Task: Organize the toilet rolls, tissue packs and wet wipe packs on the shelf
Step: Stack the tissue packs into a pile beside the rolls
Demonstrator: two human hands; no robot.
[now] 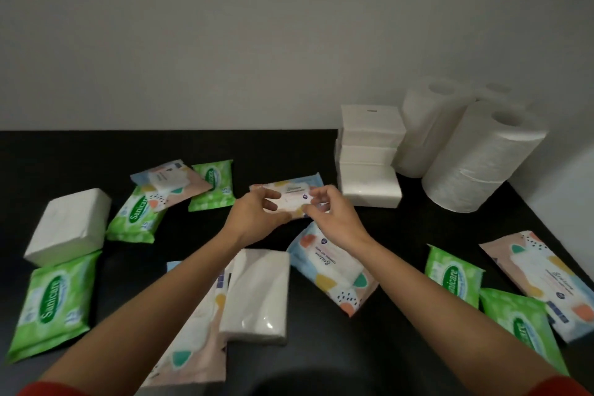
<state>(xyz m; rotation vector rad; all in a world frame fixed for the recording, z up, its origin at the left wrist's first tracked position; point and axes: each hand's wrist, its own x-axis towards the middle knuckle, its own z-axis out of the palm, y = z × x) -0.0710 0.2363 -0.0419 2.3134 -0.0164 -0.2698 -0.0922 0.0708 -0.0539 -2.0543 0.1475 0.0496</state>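
The sorting looks partly done. The toilet rolls [475, 154] stand stacked in the back right corner of the shelf [96, 151], with a stack of tissue packs [369, 157] touching them on the left. Left to do: one loose tissue pack [67, 227] near the left edge, another [257, 296] near the front edge, and green wet wipe packs [51, 302] and pastel ones scattered across both sides. Both hands grasp one pastel wet wipe pack [294, 194] at mid-shelf. The left hand [257, 215] curls round its left end and the right hand [334, 219] pinches its right end. I cannot tell whether it is lifted.
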